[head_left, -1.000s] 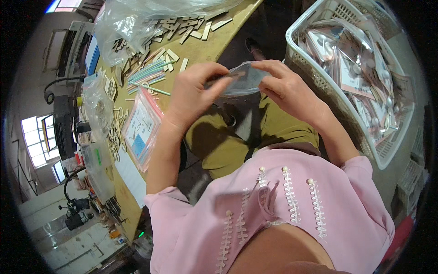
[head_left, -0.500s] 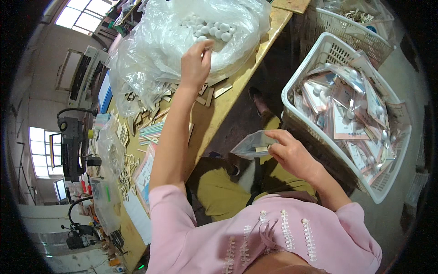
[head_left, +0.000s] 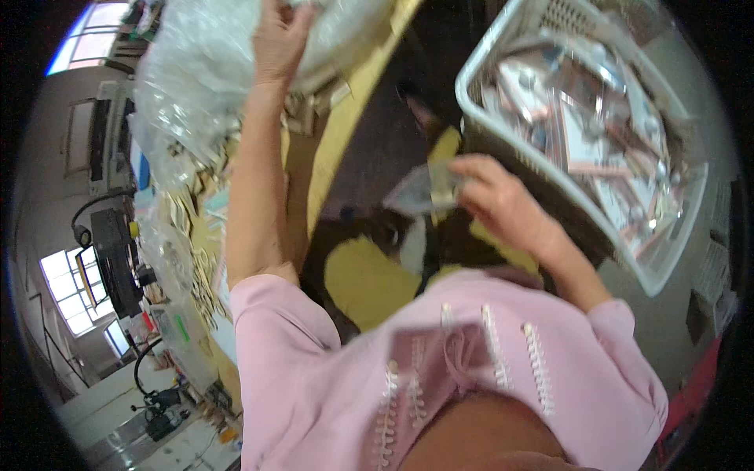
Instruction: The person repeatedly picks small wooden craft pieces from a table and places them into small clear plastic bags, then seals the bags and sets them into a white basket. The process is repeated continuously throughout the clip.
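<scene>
- The right hand is pinching a small clear bag between the surface and the white crate; a slackening pinch could be dropping it.
- The bag is pointing sideways, so the pale contents could be slipping out.
- The left hand is hovering at the large plastic bag, fingers bent; I cannot tell its grip. Snagging film could be pulling wooden pieces along.

Open gap between table and white basket, plastic bag partly across
</scene>
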The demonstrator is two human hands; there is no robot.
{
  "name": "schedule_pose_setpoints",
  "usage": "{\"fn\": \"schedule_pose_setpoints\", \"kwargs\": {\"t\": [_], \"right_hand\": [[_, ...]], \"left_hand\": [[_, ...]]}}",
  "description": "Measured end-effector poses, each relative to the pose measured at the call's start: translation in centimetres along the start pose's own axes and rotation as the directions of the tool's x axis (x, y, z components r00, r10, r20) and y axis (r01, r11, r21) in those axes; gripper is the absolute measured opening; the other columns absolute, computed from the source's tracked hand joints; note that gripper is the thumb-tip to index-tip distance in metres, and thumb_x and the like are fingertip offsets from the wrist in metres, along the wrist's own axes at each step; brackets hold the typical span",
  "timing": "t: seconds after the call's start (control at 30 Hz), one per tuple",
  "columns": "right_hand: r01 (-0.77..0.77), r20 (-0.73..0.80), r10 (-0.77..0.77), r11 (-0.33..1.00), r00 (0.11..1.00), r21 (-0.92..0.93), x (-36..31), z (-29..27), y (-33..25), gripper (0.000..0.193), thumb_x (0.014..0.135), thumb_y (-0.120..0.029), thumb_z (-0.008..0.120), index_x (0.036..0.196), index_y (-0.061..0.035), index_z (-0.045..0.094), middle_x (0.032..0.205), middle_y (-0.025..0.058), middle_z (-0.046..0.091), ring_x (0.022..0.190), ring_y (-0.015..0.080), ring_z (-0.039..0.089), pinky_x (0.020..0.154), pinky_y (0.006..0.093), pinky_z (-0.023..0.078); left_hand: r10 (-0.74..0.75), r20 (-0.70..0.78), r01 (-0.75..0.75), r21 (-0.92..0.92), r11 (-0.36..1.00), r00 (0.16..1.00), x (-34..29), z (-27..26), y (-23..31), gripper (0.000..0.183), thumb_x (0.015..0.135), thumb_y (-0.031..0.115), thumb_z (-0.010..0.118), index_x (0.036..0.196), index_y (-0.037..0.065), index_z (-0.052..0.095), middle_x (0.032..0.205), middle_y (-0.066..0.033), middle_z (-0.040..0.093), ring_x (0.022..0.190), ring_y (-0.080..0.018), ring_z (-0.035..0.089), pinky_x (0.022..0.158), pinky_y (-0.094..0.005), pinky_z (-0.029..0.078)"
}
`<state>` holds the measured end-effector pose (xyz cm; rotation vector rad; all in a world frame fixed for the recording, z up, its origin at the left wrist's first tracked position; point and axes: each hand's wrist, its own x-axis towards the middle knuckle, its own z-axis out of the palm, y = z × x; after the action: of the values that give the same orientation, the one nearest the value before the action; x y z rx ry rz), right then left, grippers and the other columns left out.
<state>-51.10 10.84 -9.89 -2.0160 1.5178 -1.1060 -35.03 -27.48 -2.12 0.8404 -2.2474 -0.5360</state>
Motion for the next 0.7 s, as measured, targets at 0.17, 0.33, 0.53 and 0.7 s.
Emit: {"fn": "schedule_pose_setpoints", "kwargs": {"t": [0.17, 0.33, 0.53, 0.7], "right_hand": [[0.017, -0.078, -0.013, 0.999, 0.997, 0.047, 0.8, -0.7, -0.1, 0.013, 0.084, 0.001, 0.073, 0.091, 0.0011, 0.062, 0.131, 0.021, 0.063, 0.118, 0.0409, 0.062, 0.096, 0.0446, 0.055], [0.042, -0.033, -0.04, 0.997, 0.999, 0.06, 1.5, -0.6, -1.1, 0.015, 0.086, 0.004, 0.074, 0.096, -0.0013, 0.063, 0.139, 0.0173, 0.06, 0.122, 0.0373, 0.061, 0.095, 0.0418, 0.054], [0.1, -0.031, -0.098, 0.991, 0.995, 0.084, 1.4, -0.2, -3.8, 0.018, 0.086, 0.006, 0.074, 0.099, -0.0033, 0.068, 0.141, 0.0165, 0.059, 0.121, 0.0329, 0.062, 0.091, 0.0374, 0.056], [0.028, -0.094, -0.004, 0.967, 0.996, 0.253, 1.3, 0.3, -5.7, 0.012, 0.089, 0.005, 0.071, 0.099, -0.0018, 0.069, 0.122, 0.0153, 0.069, 0.108, 0.0278, 0.069, 0.087, 0.0335, 0.057]], "left_hand": [[0.21, 0.086, -0.194, -0.162, 0.967, 0.974, -15.1, -1.1, 14.3, 0.041, 0.087, 0.014, 0.08, 0.124, 0.004, 0.064, 0.107, -0.0106, 0.072, 0.098, -0.0221, 0.071, 0.087, -0.035, 0.055], [-0.033, 0.154, 0.046, -0.086, 0.995, 0.988, -24.2, -1.0, 14.0, 0.053, 0.088, 0.018, 0.082, 0.135, 0.004, 0.063, 0.118, -0.0152, 0.073, 0.1, -0.0323, 0.07, 0.091, -0.0389, 0.055], [-0.133, 0.034, 0.136, -0.102, 0.985, 0.99, -29.7, -2.4, 14.3, 0.011, 0.096, 0.01, 0.071, 0.1, 0.002, 0.077, 0.089, -0.0117, 0.075, 0.079, -0.0269, 0.071, 0.073, -0.0345, 0.055], [-0.203, -0.08, 0.182, -0.219, 0.959, 0.976, -33.4, -4.6, 15.1, 0.004, 0.095, 0.002, 0.069, 0.092, -0.001, 0.072, 0.082, -0.0109, 0.07, 0.072, -0.0242, 0.066, 0.068, -0.0326, 0.052]]}}
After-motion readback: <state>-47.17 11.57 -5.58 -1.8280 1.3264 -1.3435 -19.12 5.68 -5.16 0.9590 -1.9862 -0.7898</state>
